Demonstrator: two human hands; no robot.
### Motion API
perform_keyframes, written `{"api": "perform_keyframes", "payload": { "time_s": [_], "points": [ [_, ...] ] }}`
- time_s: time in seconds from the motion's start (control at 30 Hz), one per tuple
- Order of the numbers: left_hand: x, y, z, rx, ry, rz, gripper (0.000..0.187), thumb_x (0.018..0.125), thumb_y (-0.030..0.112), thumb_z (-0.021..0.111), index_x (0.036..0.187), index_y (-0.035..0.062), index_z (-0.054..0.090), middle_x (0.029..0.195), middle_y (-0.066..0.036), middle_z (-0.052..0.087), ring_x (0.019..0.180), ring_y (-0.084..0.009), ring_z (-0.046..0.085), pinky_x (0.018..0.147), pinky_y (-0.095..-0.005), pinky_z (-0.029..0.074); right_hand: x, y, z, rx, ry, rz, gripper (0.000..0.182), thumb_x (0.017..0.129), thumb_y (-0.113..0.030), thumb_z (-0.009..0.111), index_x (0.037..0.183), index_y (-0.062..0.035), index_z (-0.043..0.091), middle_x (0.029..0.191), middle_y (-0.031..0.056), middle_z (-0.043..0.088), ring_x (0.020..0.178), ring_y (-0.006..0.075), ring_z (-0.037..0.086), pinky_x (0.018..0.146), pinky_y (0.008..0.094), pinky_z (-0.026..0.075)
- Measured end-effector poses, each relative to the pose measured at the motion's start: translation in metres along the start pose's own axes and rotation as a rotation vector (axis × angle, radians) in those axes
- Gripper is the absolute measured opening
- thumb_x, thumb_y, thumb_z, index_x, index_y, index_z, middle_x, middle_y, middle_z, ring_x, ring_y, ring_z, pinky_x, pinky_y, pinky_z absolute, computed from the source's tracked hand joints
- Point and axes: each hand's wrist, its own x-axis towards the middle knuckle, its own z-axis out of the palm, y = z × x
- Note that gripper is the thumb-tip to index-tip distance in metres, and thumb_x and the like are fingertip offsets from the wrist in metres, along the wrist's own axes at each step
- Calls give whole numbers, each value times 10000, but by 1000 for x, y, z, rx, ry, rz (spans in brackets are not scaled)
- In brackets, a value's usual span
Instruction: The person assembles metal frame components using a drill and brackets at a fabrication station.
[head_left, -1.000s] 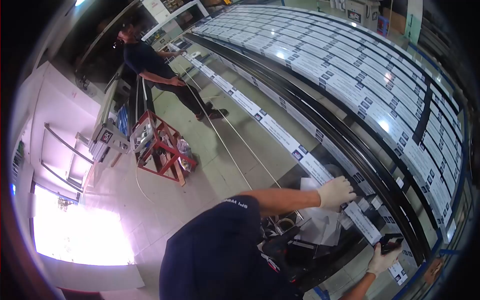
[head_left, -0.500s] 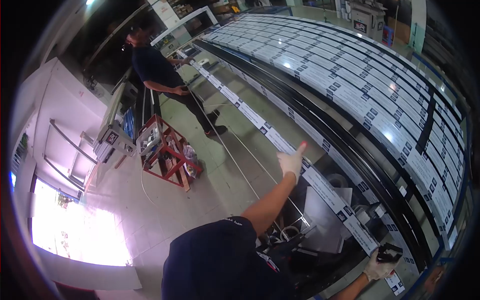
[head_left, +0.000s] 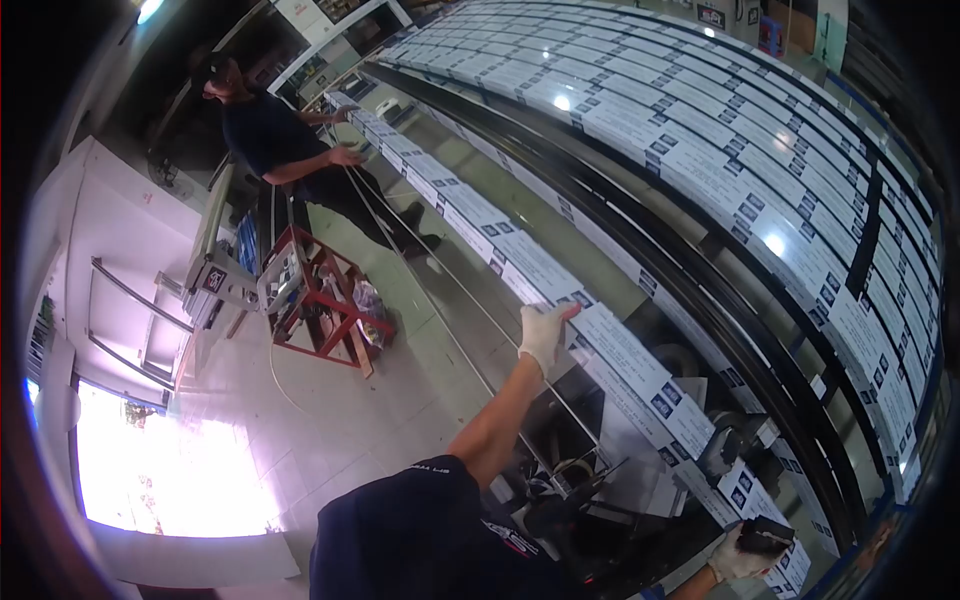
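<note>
White-gloved left hand (head_left: 545, 333) dropped onto labelled profile (head_left: 560, 290); right hand (head_left: 742, 556) grips black tool (head_left: 765, 533) as before

Floor: pale tiled floor (head_left: 330, 440), glossy, with a washed-out bright patch of light (head_left: 170, 470) at lower left.
Wall: white panelled wall (head_left: 110, 230) on the left, carrying two slanted metal rails (head_left: 130, 320).
Furniture: red metal-framed trolley (head_left: 325, 305) loaded with clutter, just beside a grey machine (head_left: 225, 260).
Stock: long rows of white-labelled profiles on a rack (head_left: 700, 150) running across the right side.
Light: ceiling lamps mirrored as small glints (head_left: 773, 243) on the wrapping.
Person: dark-clothed co-worker (head_left: 285, 150) standing far back.
</note>
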Motion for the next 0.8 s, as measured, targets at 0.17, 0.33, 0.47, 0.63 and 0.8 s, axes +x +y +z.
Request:
{"api": "perform_keyframes", "payload": {
  "time_s": [0.17, 0.33, 0.47, 0.63, 0.8],
  "points": [
    [19, -22, -2, -263, -52, 16, 560, 894, -35, 832, 1420, -75, 643, 1283, -157, 775, 1164, -272, 756, 1061, -432, 591, 9, -28, 7, -47, -16, 20, 1235, 676, -481, 1055, 1597, 115, 487, 1488, 334, 620, 1374, 503, 602, 1228, 544, 465],
    [37, -19, -32, -233, -319, -203, 250, 1000, 120, 812, 1241, 65, 770, 1211, -67, 797, 1147, -226, 746, 1024, -409, 582, 16, -51, -2, -94, -66, 24, 1301, 557, -565, 1043, 1562, 79, 524, 1349, 256, 676, 1289, 452, 641, 1159, 534, 509],
    [36, -21, -44, -228, -323, -291, 290, 1031, 141, 763, 1317, 99, 741, 1240, -39, 813, 1171, -208, 772, 891, -397, 637, 58, -73, -19, -72, -261, 316, 1152, 613, -539, 1019, 1498, 35, 555, 1302, 214, 707, 1254, 438, 656, 1158, 526, 450],
    [39, -23, -55, -260, -385, -372, 268, 1068, 165, 755, 1320, 86, 716, 1257, -57, 808, 1078, -218, 799, 703, -335, 630, 110, -42, -16, -38, -483, 256, 1147, 625, -479, 1009, 1505, 58, 506, 1297, 203, 711, 1289, 460, 599, 1175, 518, 433],
    [43, -28, -57, -318, -389, -362, 279, 1094, 164, 713, 1356, 70, 701, 1308, -91, 789, 1154, -259, 781, 757, -355, 655, 97, -27, -1, -31, -451, 336, 1062, 674, -441, 996, 1494, 37, 519, 1327, 227, 720, 1298, 462, 580, 1163, 537, 458]
  ]
}}
